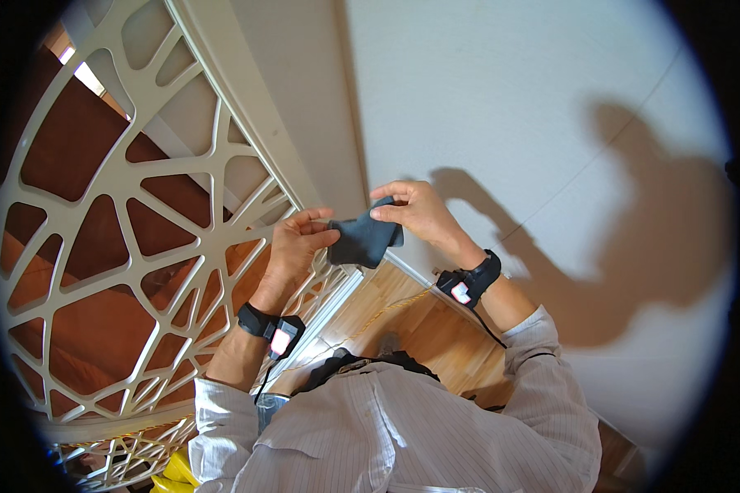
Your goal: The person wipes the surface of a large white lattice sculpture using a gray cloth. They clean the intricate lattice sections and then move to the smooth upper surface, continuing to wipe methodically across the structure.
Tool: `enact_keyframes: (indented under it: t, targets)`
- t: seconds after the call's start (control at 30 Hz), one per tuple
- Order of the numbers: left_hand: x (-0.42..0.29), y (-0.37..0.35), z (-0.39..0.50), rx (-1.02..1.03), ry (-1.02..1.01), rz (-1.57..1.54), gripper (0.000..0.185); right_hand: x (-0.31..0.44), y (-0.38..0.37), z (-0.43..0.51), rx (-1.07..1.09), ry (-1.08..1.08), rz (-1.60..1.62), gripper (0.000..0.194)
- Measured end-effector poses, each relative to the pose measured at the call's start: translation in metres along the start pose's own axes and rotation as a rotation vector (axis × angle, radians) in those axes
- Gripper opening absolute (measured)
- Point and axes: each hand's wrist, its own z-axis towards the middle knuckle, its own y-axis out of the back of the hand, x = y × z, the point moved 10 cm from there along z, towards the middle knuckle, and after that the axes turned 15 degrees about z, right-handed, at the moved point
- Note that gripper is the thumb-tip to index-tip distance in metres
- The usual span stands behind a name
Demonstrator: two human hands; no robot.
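A small dark grey-blue cloth (359, 241) is stretched between my two hands at chest height. My left hand (295, 249) pinches its left edge between thumb and fingers. Its upper right corner is held by my right hand (416, 212), thumb in front and fingers bent over the top. The cloth looks folded on the right, where a flap hangs below the fingers. A black strap with a small device circles each of my wrists.
To the left stands a white openwork lattice panel (179, 163) with a reddish-brown surface behind it. A pale wall (468, 111) rises to the right, carrying my shadow. A yellow twisted cord (376, 317) crosses above the wooden floor (456, 345). Something yellow (176, 471) lies at lower left.
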Motion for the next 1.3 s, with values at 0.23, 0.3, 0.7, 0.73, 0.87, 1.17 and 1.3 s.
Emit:
enact_keyframes:
  t: [0.23, 0.3, 0.7, 0.73, 0.87, 1.17, 1.3]
  targets:
    - [-0.021, -0.006, 0.003, -0.019, -0.140, 0.218, 0.034, 0.038, -0.009, 0.001, 0.121, 0.216, -0.207, 0.060]
    - [-0.025, -0.008, 0.005, -0.032, -0.159, 0.182, 0.029, 0.050, -0.011, -0.004, 0.120, 0.234, -0.282, 0.060]
    - [-0.084, -0.007, 0.000, -0.265, -0.412, 0.502, 0.031, 0.110, 0.002, -0.006, -0.009, 0.584, -0.647, 0.029]
    - [-0.085, -0.006, 0.002, -0.278, -0.356, 0.570, 0.032, 0.105, 0.005, -0.001, 0.015, 0.523, -0.640, 0.025]
    - [-0.108, 0.000, -0.001, -0.320, -0.357, 0.770, 0.025, 0.114, 0.000, 0.002, 0.025, 0.665, -0.774, 0.018]
    - [-0.112, 0.013, 0.019, -0.195, -0.381, 0.537, 0.014, 0.095, 0.019, 0.017, 0.115, 0.290, -0.335, 0.024]
    - [-0.102, 0.013, 0.030, -0.104, -0.355, 0.382, 0.012, 0.088, 0.015, 0.013, 0.244, 0.278, 0.086, 0.047]
